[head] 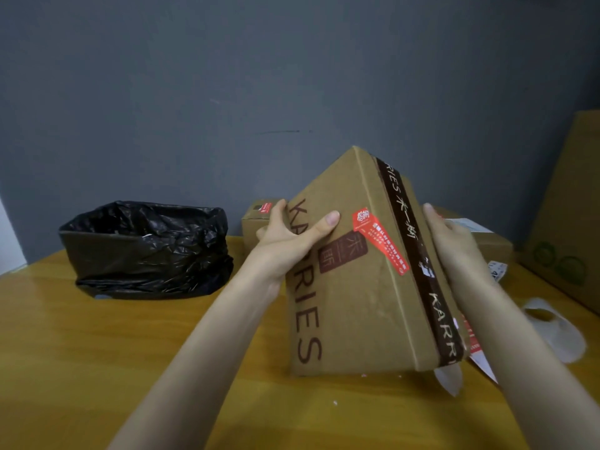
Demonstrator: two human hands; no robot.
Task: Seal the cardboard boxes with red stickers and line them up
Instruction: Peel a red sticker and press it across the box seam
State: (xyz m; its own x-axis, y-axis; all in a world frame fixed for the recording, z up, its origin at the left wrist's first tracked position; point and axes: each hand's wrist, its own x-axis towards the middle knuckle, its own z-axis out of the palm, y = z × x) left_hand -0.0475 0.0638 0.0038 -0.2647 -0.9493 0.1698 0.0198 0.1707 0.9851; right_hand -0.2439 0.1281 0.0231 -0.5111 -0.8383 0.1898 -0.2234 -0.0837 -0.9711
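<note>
Left hand point(285, 241): I see it grasping the box point(350, 303), thumb laid across the printed face, fingers wrapped over the far upper edge.
Right hand point(454, 245): pressed against the opposite side, just past the brown tape point(418, 254); its fingers are hidden behind the cardboard, so I cannot tell whether they curl.
Box: held between both hands, tilted with one corner up, its lower edge at the table point(97, 352).
Red sticker point(380, 243): on the printed face, between my two hands, running slantwise to the taped edge.
Second box point(251, 227): just behind the left hand, with its own red label.
Black bag point(146, 251): well left of the left hand.
White paper point(558, 332): on the table, right of my right forearm.
</note>
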